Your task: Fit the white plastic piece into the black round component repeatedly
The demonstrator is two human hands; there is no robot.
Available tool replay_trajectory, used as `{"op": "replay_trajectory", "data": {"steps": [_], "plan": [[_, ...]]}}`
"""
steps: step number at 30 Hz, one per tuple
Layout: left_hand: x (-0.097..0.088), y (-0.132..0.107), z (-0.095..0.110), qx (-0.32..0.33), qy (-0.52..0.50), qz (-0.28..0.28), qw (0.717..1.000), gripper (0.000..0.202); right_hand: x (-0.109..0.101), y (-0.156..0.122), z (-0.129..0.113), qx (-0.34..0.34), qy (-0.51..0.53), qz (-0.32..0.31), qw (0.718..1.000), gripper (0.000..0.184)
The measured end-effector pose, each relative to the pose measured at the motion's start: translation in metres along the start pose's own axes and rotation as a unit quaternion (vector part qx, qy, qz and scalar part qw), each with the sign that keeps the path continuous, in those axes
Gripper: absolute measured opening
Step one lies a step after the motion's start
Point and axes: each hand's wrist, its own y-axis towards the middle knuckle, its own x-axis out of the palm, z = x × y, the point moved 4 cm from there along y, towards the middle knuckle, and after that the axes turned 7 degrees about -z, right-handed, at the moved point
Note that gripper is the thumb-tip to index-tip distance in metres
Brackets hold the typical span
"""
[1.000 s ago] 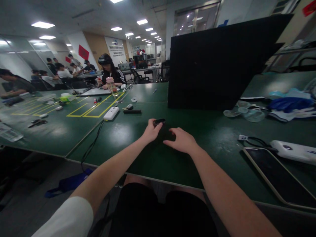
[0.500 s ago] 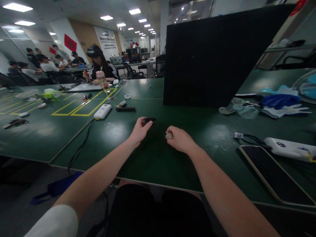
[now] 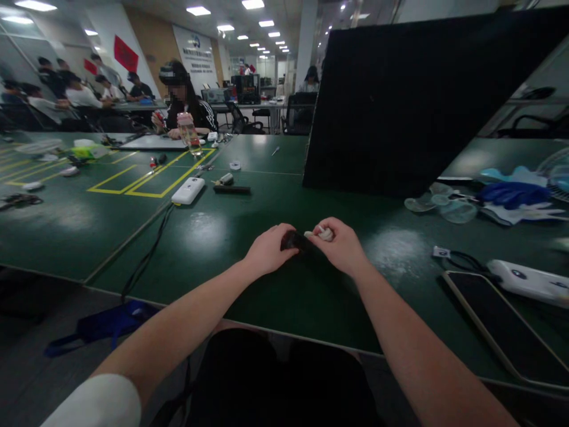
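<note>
- Black and small, with a smooth-looking surface, a blurred object [image 3: 291,241] sits in the left hand [image 3: 267,252], between the thumb and the curled fingers.
- It lies in the gap between the two hands, over the green, glossy tabletop [image 3: 267,302], its free end pointing toward the right hand [image 3: 344,246].
- The right hand is closed on a small off-white bundle [image 3: 326,235], which looks like coiled cord, though blur makes that uncertain; a pale end sticks out toward the black object.
- The hands are near each other; whether the two held items touch, I cannot tell.
- Beyond the left hand lie a narrow dark bar [image 3: 232,190] and a white rounded plastic box [image 3: 189,191] with a black cable [image 3: 149,258].
- Behind both hands stands a large, flat black panel [image 3: 400,112].
- Well right of the right hand is a dark-screened phone with a light-coloured edge [image 3: 502,326], just beside a white oblong device [image 3: 528,280].
</note>
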Motion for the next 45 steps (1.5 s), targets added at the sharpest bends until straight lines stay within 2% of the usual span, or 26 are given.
{"op": "replay_trajectory", "data": {"steps": [3,7,9,11,14,16,18,21,24,28,32,36,42,45], "plan": [[0.0,-0.002,0.001,-0.002,0.013,-0.005,1.0,0.048,0.002,-0.002,-0.008,-0.016,0.034,-0.036,0.999,0.017],[-0.003,-0.001,-0.001,-0.019,0.012,-0.003,1.0,0.048,0.002,-0.005,-0.011,-0.01,0.058,-0.026,0.998,0.024],[-0.004,-0.001,0.0,-0.012,0.006,-0.009,1.0,0.047,0.006,-0.006,-0.012,-0.027,0.017,-0.036,0.999,0.02],[-0.003,-0.001,0.002,0.005,0.0,-0.022,1.0,0.047,0.013,-0.007,-0.017,-0.072,-0.04,-0.046,0.996,0.012],[0.0,-0.001,0.004,0.011,0.003,-0.028,1.0,0.048,0.015,-0.006,-0.022,-0.123,-0.099,-0.006,0.987,0.011],[0.0,-0.002,0.004,0.004,0.008,-0.023,1.0,0.048,0.008,-0.005,-0.02,-0.094,-0.115,0.04,0.988,0.019],[-0.001,-0.002,0.005,-0.001,0.009,-0.017,1.0,0.046,0.0,-0.004,-0.014,-0.031,-0.12,0.059,0.991,0.032],[-0.004,-0.003,0.004,-0.017,0.014,-0.007,1.0,0.045,-0.006,-0.004,-0.006,0.047,-0.123,0.024,0.991,0.049],[-0.006,-0.004,0.006,-0.026,0.025,-0.002,0.999,0.044,-0.004,-0.005,-0.007,0.079,-0.128,-0.036,0.988,0.055],[-0.007,-0.004,0.007,-0.026,0.046,-0.001,0.999,0.042,0.004,-0.006,-0.013,0.075,-0.106,-0.104,0.986,0.051],[-0.007,-0.004,0.007,-0.024,0.057,0.012,0.998,0.041,0.007,-0.008,-0.015,0.05,-0.057,-0.129,0.989,0.031],[-0.007,-0.004,0.008,-0.031,0.054,0.013,0.998,0.04,0.004,-0.008,-0.014,0.036,-0.055,-0.113,0.991,0.025],[-0.008,-0.004,0.009,-0.039,0.059,0.005,0.997,0.04,0.004,-0.009,-0.014,0.022,-0.068,-0.094,0.993,0.025],[-0.009,-0.004,0.009,-0.039,0.064,0.004,0.997,0.04,0.002,-0.009,-0.015,0.011,-0.065,-0.064,0.996,0.026]]}}
